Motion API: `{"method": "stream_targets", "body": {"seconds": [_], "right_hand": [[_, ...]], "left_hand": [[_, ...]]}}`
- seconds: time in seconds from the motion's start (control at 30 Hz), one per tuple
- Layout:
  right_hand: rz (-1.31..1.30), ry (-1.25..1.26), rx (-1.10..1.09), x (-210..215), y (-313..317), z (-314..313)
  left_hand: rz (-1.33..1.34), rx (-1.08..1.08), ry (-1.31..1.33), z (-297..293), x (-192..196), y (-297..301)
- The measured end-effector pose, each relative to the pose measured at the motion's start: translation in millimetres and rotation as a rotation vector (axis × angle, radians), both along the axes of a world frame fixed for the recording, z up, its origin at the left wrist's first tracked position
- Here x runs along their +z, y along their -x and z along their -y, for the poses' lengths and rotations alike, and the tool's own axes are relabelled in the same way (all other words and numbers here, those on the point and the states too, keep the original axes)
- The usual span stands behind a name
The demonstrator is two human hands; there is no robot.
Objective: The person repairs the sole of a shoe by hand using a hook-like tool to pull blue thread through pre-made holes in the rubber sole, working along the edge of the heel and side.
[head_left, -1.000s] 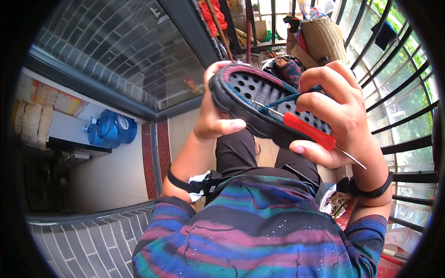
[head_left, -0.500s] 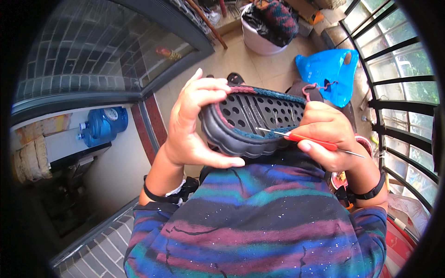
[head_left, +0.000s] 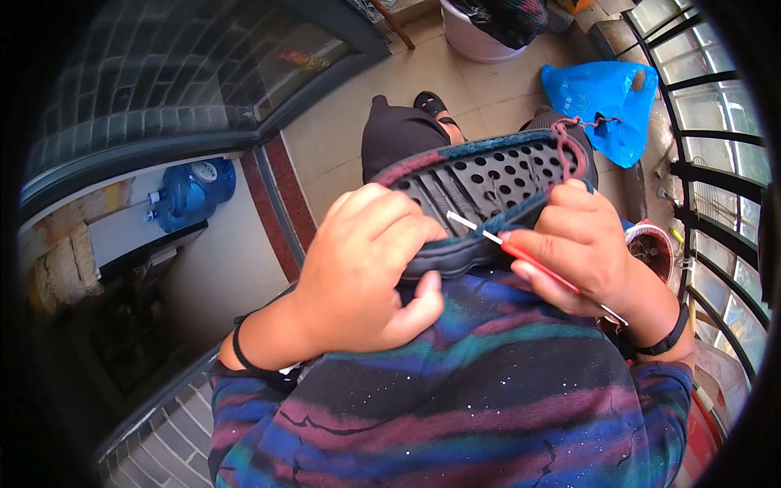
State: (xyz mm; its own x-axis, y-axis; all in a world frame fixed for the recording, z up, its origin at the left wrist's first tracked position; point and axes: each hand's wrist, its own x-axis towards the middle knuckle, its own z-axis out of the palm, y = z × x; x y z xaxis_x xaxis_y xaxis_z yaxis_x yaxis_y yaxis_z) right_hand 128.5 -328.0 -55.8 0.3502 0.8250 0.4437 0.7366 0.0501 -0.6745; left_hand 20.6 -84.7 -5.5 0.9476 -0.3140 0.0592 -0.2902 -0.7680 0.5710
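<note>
A black shoe sole (head_left: 455, 193) with rows of round holes lies tilted above my lap. Crocheted edging (head_left: 488, 147), teal and burgundy, runs along its rim. My left hand (head_left: 358, 264) grips the near left rim, fingers bent over the edge and thumb on the outer side. In my right hand (head_left: 582, 240) is a red-handled crochet hook (head_left: 543, 270); its pale metal tip crosses the near edging and points left over the sole. A burgundy yarn strand (head_left: 563, 145) loops from the far right end of the sole toward a blue plastic bag (head_left: 598, 93).
A white bin (head_left: 480, 37) lined with a black bag stands on the tiled floor ahead. Barred windows (head_left: 716, 134) run along the right, with a pot (head_left: 651, 250) near my right forearm. To the left are a glass door (head_left: 187, 89) and a blue water jug (head_left: 199, 191).
My left hand has moved from spreading around the left end to gripping the near rim. The sole has shifted right, and the right hand with the hook has moved slightly right.
</note>
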Motion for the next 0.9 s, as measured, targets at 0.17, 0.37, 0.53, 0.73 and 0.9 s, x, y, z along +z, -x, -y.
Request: {"method": "stream_targets", "body": {"seconds": [0.17,0.37,0.53,0.73,0.9], "right_hand": [[-0.002,-0.056,-0.067,-7.2,1.7,1.5],[-0.104,-0.072,-0.106,-12.5,0.3,16.0],[-0.244,-0.049,-0.091,-14.8,2.6,26.6],[-0.526,-0.046,-0.045,-22.0,3.3,36.9],[-0.665,-0.055,0.015,-22.9,-2.2,42.8]], "left_hand": [[0.03,0.025,0.098,8.4,-21.7,3.2],[-0.035,0.094,0.348,19.6,-32.7,-3.5],[-0.069,0.027,0.274,17.2,-33.8,-11.4],[0.171,-0.063,0.164,18.7,-43.0,-14.7],[0.275,-0.113,0.128,17.5,-45.1,-17.3]]}}
